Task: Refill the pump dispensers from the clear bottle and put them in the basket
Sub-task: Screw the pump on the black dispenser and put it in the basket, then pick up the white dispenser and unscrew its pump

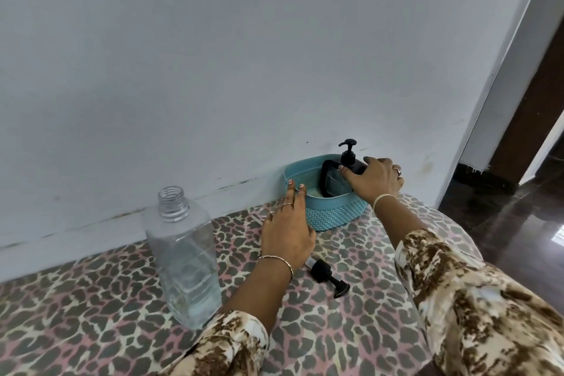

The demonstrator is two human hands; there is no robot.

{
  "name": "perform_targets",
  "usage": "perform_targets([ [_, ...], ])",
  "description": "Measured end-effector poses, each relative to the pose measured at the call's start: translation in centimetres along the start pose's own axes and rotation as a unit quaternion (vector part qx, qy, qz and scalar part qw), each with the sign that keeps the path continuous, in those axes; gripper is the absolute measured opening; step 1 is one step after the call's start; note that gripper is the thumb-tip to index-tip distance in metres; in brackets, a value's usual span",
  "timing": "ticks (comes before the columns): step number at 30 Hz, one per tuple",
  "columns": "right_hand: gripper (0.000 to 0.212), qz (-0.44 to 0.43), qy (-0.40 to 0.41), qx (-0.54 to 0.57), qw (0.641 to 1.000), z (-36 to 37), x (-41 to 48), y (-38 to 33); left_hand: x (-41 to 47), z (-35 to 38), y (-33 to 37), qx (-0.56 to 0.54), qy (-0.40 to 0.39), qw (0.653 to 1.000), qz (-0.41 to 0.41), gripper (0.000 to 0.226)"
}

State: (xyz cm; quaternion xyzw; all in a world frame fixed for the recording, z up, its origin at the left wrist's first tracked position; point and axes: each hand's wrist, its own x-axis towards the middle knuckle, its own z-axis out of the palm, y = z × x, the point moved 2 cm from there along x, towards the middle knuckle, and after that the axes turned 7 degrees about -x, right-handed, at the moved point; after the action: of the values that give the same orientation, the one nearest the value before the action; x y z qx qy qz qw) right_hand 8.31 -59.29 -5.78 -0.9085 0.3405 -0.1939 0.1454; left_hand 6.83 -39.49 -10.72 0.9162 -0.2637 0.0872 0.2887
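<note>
A teal basket (329,214) stands against the wall at the back of the table. Inside it sits a pump dispenser (348,159) with a black pump head, and my right hand (374,180) grips its shoulder. A black handle-like part (325,175) shows in the basket to the left of it. My left hand (287,229) rests with straight fingers on the basket's near-left rim. A loose black pump head (328,276) with its tube lies on the table below my left wrist. The clear bottle (186,256), uncapped and holding a little liquid, stands upright to the left.
The table wears a leopard-print cloth (91,314) and butts against a pale wall (213,55). The table's right edge drops to a dark tiled floor (500,223), with a doorway at the far right.
</note>
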Motion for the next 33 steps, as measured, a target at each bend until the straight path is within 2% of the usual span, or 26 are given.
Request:
perform_targets([
  [6, 0.049, -0.043, 0.045, 0.099, 0.993, -1.6, -3.4, -1.2, 0.4, -1.2, 0.9, -0.022, -0.096, 0.995, -0.027, 0.089],
  [8, 0.044, -0.074, 0.054, 0.124, 0.988, -2.5, -4.9, -1.7, -0.1, -1.8, 1.6, -0.026, -0.098, 0.994, -0.026, 0.092],
  [13, 0.037, -0.168, 0.055, 0.151, 0.973, -4.6, -8.7, -2.2, -4.1, -3.6, 3.5, -0.080, -0.050, 0.996, 0.002, 0.088],
  [18, 0.032, -0.212, 0.043, 0.183, 0.959, -4.7, -14.2, -2.1, -10.2, -4.7, 3.0, -0.129, 0.016, 0.992, -0.003, 0.063],
  [22, 0.031, -0.260, 0.013, 0.183, 0.948, -3.4, -20.4, -2.6, -15.2, -5.6, 0.8, -0.131, 0.038, 0.991, -0.003, 0.055],
  [25, 0.033, -0.323, -0.013, 0.182, 0.929, -2.3, -24.7, -3.7, -18.4, -6.7, -1.0, -0.138, 0.072, 0.987, -0.024, 0.049],
  [33, 0.029, -0.375, -0.047, 0.166, 0.911, 0.0, -32.4, -8.8, -23.8, -11.4, -6.7, -0.129, 0.145, 0.975, -0.107, 0.043],
])
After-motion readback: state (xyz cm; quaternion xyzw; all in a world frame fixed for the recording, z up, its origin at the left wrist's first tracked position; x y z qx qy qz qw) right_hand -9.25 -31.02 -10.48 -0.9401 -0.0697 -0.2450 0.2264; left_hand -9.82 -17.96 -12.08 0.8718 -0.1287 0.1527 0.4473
